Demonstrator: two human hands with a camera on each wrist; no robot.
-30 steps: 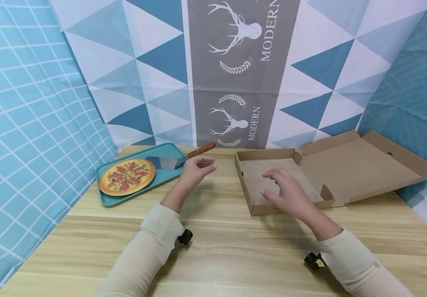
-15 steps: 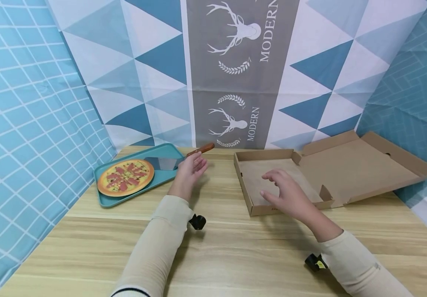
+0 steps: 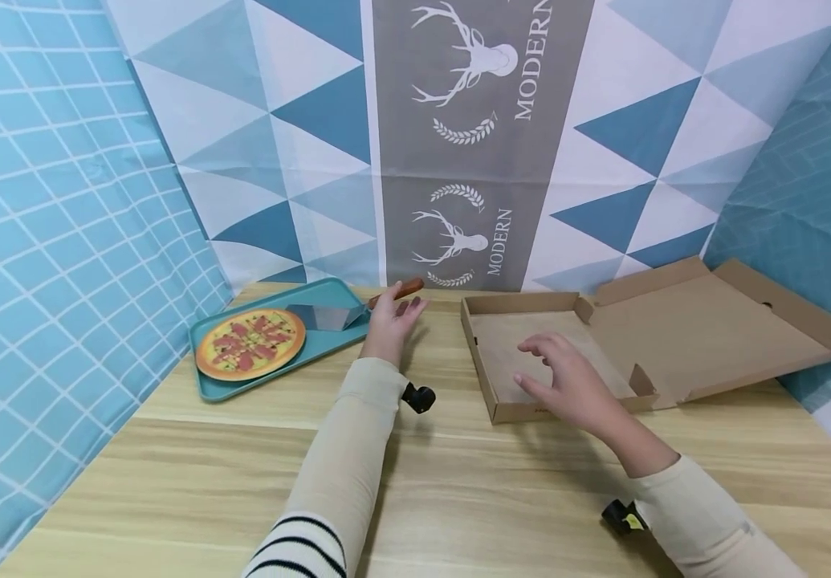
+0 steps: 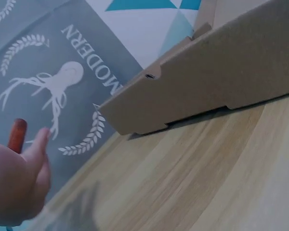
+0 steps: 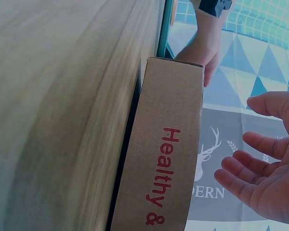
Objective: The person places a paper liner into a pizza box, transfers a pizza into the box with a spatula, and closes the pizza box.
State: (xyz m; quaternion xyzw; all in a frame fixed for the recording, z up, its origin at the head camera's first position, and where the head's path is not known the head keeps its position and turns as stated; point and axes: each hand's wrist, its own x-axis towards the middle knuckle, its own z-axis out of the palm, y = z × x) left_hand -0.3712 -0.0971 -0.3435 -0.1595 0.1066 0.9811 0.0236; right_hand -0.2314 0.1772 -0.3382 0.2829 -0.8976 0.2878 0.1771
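A metal pizza server lies with its blade on the teal tray; its brown wooden handle points over the tray's right end. My left hand is at that handle, fingers spread and loosely bent. In the left wrist view the handle's tip rises behind my left hand; whether they touch is hidden. A round pizza with pinkish-red toppings covers the tray's left part. Over the opened cardboard pizza box, my right hand hovers half-curled and holds nothing. Its fingers stand apart in the right wrist view.
The box's lid is folded back to the right. Everything stands on a wood-grain table. A patterned cloth hangs behind it, with blue cloths at both sides.
My left hand first drew back left beside the server's handle, then moved right and forward along it with its fingers opening. My right hand, tray, pizza and box have stayed in place.
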